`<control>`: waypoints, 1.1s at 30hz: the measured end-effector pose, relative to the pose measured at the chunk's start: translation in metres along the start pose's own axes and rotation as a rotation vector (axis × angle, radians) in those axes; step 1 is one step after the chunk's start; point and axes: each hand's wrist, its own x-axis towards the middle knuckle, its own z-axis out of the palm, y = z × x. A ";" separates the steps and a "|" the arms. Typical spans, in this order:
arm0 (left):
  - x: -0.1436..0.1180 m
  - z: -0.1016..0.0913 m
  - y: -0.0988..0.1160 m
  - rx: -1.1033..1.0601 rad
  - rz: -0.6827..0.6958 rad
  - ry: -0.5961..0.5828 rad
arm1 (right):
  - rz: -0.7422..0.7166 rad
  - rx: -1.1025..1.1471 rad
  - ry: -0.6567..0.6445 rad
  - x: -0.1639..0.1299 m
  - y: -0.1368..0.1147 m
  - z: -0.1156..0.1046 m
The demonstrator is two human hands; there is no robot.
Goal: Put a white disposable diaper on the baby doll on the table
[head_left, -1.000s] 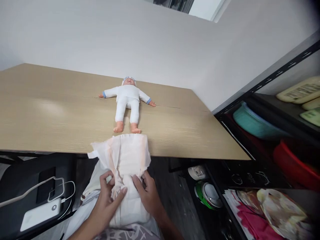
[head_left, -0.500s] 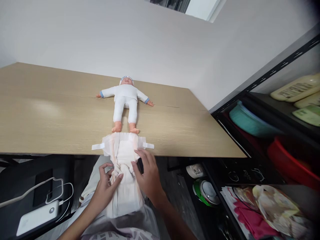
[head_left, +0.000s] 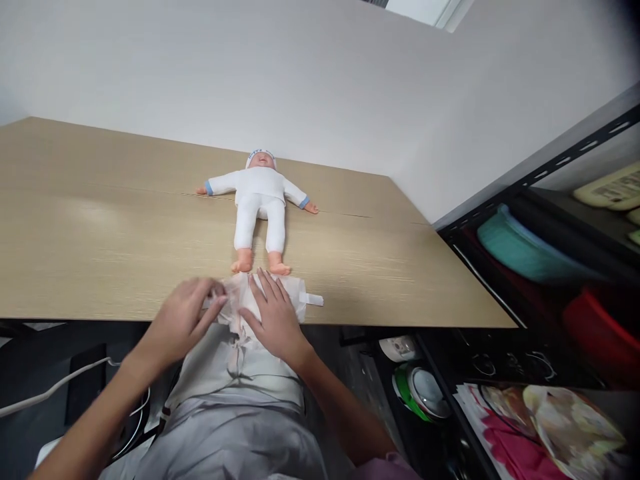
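A baby doll (head_left: pixel 260 200) in a white suit and cap lies on its back on the wooden table (head_left: pixel 100 233), feet toward me. Just below its feet, a white diaper (head_left: pixel 295 291) lies unfolded over the table's front edge and hangs down toward my lap. My left hand (head_left: pixel 183 317) presses on the diaper's left part, thumb and fingers resting on the cloth. Palm down, my right hand (head_left: pixel 270 313) lies flat on the diaper's middle with fingers spread. A fastening tab sticks out on the right.
A black metal shelf (head_left: pixel 550 200) at the right holds a teal basin (head_left: pixel 520 250), a red basin (head_left: pixel 605 333) and packets. Bags and round containers (head_left: pixel 415 390) lie low on the right. A white cable (head_left: pixel 50 387) runs at the lower left.
Both hands have moved forward from my lap to the table's edge, and the diaper was spread and pushed up to the doll's feet. The camera tilted slightly.
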 end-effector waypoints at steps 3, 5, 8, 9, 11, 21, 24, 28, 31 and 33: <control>0.072 -0.007 -0.020 0.281 0.290 0.018 | -0.007 -0.009 -0.005 0.000 0.000 -0.001; 0.116 -0.001 -0.031 0.463 0.407 -0.067 | -0.002 -0.010 -0.008 0.000 0.000 0.000; 0.161 0.015 -0.042 0.636 0.583 -0.261 | 0.003 -0.003 -0.013 0.001 0.001 0.001; 0.170 0.020 -0.044 0.652 0.642 -0.310 | 0.002 -0.001 -0.012 0.001 0.001 0.001; 0.182 0.028 -0.045 0.628 0.744 -0.365 | -0.001 0.003 -0.004 0.000 0.001 0.002; 0.213 0.044 -0.031 0.341 0.861 -0.349 | -0.038 0.016 -0.044 0.006 0.007 -0.003; 0.227 0.027 -0.018 0.153 0.826 -0.318 | -0.081 0.023 -0.084 0.017 0.020 -0.006; 0.246 -0.005 0.002 -0.021 0.682 -0.275 | -0.115 0.011 -0.116 0.043 0.039 -0.004; 0.260 -0.024 0.014 -0.074 0.601 -0.265 | -0.095 -0.003 -0.105 0.073 0.053 0.002; 0.269 -0.031 0.019 -0.118 0.607 -0.262 | -0.079 -0.010 -0.092 0.099 0.064 0.007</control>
